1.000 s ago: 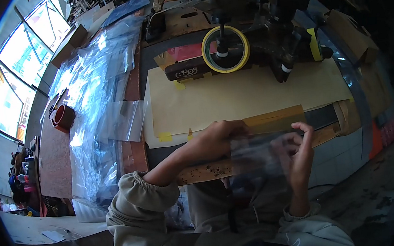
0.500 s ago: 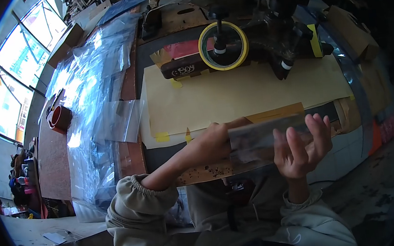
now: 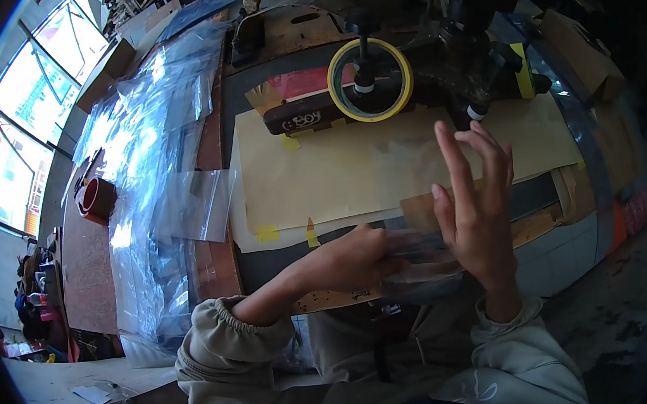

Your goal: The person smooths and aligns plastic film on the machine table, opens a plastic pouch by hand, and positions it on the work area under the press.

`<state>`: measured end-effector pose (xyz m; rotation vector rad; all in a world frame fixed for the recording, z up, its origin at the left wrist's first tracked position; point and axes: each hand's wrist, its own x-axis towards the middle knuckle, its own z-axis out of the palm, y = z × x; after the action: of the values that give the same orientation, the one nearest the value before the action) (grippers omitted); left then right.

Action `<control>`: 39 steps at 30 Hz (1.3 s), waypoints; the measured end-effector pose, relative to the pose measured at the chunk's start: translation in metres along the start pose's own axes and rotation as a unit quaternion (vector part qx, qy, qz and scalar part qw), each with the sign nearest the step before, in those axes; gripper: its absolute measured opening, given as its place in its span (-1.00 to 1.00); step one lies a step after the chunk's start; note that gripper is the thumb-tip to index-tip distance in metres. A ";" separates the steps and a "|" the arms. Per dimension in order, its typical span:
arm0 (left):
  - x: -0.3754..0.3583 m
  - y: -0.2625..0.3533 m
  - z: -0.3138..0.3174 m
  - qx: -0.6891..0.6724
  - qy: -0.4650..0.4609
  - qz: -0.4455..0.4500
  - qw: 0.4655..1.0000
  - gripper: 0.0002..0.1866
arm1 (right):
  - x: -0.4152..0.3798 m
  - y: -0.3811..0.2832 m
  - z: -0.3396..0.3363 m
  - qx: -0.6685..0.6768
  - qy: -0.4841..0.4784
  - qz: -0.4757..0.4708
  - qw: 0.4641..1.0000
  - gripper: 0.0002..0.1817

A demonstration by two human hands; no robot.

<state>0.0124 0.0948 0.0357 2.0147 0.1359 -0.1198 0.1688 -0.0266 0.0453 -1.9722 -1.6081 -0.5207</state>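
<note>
My left hand (image 3: 356,259) is closed on clear plastic bags (image 3: 423,270) over the table's front edge; they look smeared by motion. Beside them, to the right, my right hand (image 3: 479,202) is raised with its fingers apart and pointing away from me. A faint see-through blur shows left of its fingertips, over the cream sheet (image 3: 313,179). That sheet lies flat on the table, with yellow tape (image 3: 267,234) at its near edge. A brown patch (image 3: 418,212) shows just behind the bags.
A dark clamp bar (image 3: 296,117) crosses the back of the sheet, with a yellow tape roll (image 3: 410,77) hung on its knob. Glossy plastic bags (image 3: 155,148) are heaped at the left, near a reddish-brown tape roll (image 3: 97,199). A cardboard box (image 3: 578,53) stands at far right.
My right hand has moved up and away from me, off the bags' right end. My left hand has lowered slightly, and the bags have tilted and blurred.
</note>
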 end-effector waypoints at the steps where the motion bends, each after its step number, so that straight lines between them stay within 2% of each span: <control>1: 0.000 0.003 -0.001 -0.030 -0.026 -0.026 0.999 -0.59 | 0.005 0.003 0.003 -0.001 -0.042 -0.022 0.999 -0.36; 3: 0.001 0.005 0.002 -0.123 -0.057 -0.089 0.987 -0.57 | 0.015 0.010 0.016 -0.001 -0.128 -0.063 0.990 -0.34; 4: 0.000 0.005 0.003 -0.168 -0.073 -0.120 0.976 -0.55 | 0.016 0.015 0.029 0.015 -0.141 -0.119 0.983 -0.39; 7: -0.002 0.016 0.003 -0.274 -0.015 -0.185 0.944 -0.46 | 0.022 0.026 0.054 0.086 -0.163 -0.194 0.964 -0.48; 8: -0.002 0.014 0.006 -0.252 0.017 -0.178 0.951 -0.42 | 0.021 0.025 0.054 0.076 -0.169 -0.173 0.967 -0.56; 10: -0.002 0.006 0.013 -0.207 0.082 -0.164 0.961 -0.35 | 0.019 0.029 0.059 0.053 -0.144 -0.162 0.975 -0.56; 13: -0.004 -0.004 0.020 -0.032 0.150 -0.086 0.984 -0.26 | 0.019 0.034 0.062 0.014 -0.085 -0.170 0.982 -0.57; 16: -0.006 -0.003 0.023 0.005 0.218 -0.079 0.973 -0.18 | 0.017 0.036 0.065 0.021 -0.077 -0.160 0.984 -0.59; 20: -0.009 0.009 0.003 0.169 0.195 -0.122 0.958 -0.22 | 0.017 0.037 0.066 0.064 -0.081 -0.146 0.984 -0.57; 22: -0.011 0.011 -0.006 0.294 0.195 -0.132 0.927 -0.25 | 0.018 0.036 0.066 0.077 -0.079 -0.152 0.982 -0.68; 25: -0.005 0.004 -0.004 0.313 0.226 -0.139 0.912 -0.27 | 0.017 0.037 0.067 0.092 -0.078 -0.152 0.981 -0.74; 28: -0.002 -0.005 0.002 0.377 0.283 -0.096 0.877 -0.19 | 0.018 0.034 0.064 0.089 -0.075 -0.145 0.982 -0.73; 31: 0.000 -0.007 0.003 0.373 0.312 -0.093 0.869 -0.16 | 0.018 0.034 0.063 0.092 -0.069 -0.155 0.981 -0.72; 34: 0.001 -0.005 -0.004 0.403 0.307 -0.120 0.854 -0.13 | 0.017 0.037 0.065 0.081 -0.052 -0.183 0.978 -0.70; 37: 0.001 -0.007 -0.013 0.416 0.304 -0.101 0.851 -0.14 | 0.017 0.037 0.067 0.114 -0.048 -0.178 0.976 -0.70; 38: 0.002 -0.010 -0.015 0.359 0.282 -0.123 0.881 -0.17 | 0.017 0.036 0.067 0.134 -0.049 -0.171 0.975 -0.70; 39: 0.003 -0.017 -0.016 0.366 0.289 -0.078 0.881 -0.19 | 0.017 0.034 0.066 0.156 -0.048 -0.152 0.975 -0.72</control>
<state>0.0129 0.1169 0.0275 2.7420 0.7249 0.3979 0.2033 0.0226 -0.0015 -1.5510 -1.9348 -0.2646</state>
